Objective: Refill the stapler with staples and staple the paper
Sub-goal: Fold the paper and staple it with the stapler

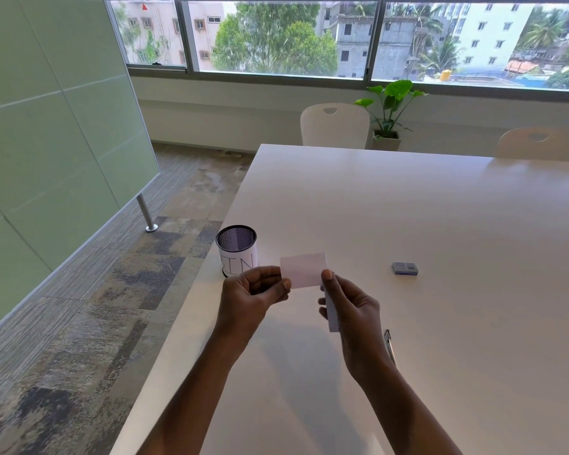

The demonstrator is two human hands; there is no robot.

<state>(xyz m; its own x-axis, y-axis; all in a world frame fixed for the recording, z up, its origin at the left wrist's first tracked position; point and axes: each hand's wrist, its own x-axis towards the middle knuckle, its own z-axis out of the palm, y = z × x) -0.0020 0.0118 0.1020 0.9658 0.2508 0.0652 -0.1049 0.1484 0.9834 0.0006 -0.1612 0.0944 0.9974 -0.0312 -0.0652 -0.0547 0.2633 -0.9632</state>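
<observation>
A small white paper [304,269] is held up above the white table [440,224]. My left hand [250,297] pinches its left edge between thumb and fingers. My right hand [352,310] pinches its right edge with the thumb on top, and a second white strip [331,315] hangs down inside that hand. A small grey-blue staple box [405,268] lies on the table to the right. A slim metal stapler [390,346] lies on the table just right of my right wrist, partly hidden by it.
A mesh cup [236,249] with a white label marked "BIN" stands at the table's left edge, just behind my left hand. Two white chairs [335,126] stand at the far side. A potted plant [390,116] is by the window. A green glass partition [46,142] stands at the left.
</observation>
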